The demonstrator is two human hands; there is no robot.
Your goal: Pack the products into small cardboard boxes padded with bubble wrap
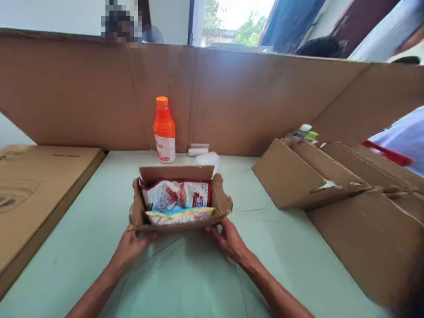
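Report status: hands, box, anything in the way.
Left hand and right hand holding open box at near corners. Packets inside. Orange bottle upright behind box.

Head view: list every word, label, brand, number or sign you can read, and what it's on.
None reads clearly.
Bottle: red lettering on the white label, too blurred.
Back packet: printing towards its right side, too small and blurred.
Front packet: no words can be made out.
Flat carton: dark marks, illegible.
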